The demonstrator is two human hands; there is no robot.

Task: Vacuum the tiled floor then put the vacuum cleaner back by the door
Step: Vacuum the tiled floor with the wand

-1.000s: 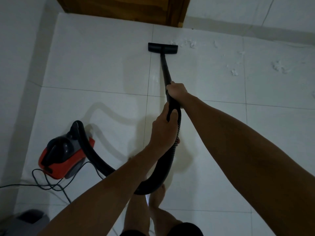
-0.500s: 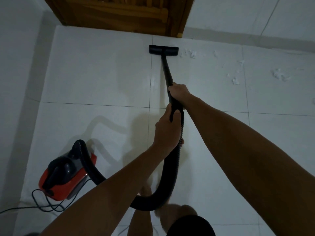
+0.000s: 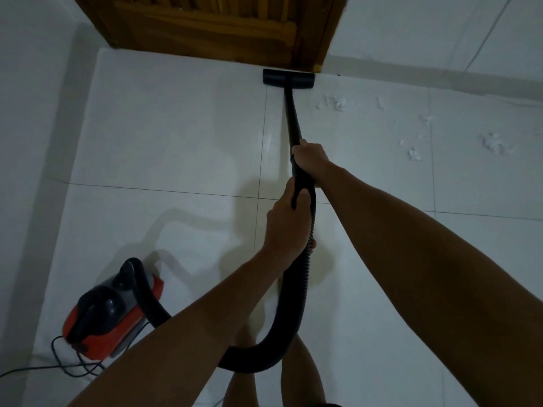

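Observation:
A red and black vacuum cleaner [image 3: 108, 315] sits on the white tiled floor [image 3: 176, 136] at the lower left. Its black hose [image 3: 291, 312] loops up to a black wand [image 3: 292, 118]. The flat floor nozzle [image 3: 288, 78] lies at the foot of the wooden door [image 3: 211, 24]. My right hand [image 3: 310, 160] grips the wand further forward. My left hand [image 3: 286, 227] grips the handle end just behind it, where the ribbed hose begins. White fluff scraps [image 3: 335, 102] lie to the right of the nozzle.
More white scraps [image 3: 496, 143] dot the tiles at the right, near the wall's base. The power cord [image 3: 70, 365] trails from the cleaner toward the left edge. A white wall [image 3: 32, 113] runs along the left. My bare legs [image 3: 299, 374] stand below the hose loop.
The nozzle has slid forward from mid-tile up to the door's base. My view has moved closer to the door, and the cleaner now sits nearer my legs.

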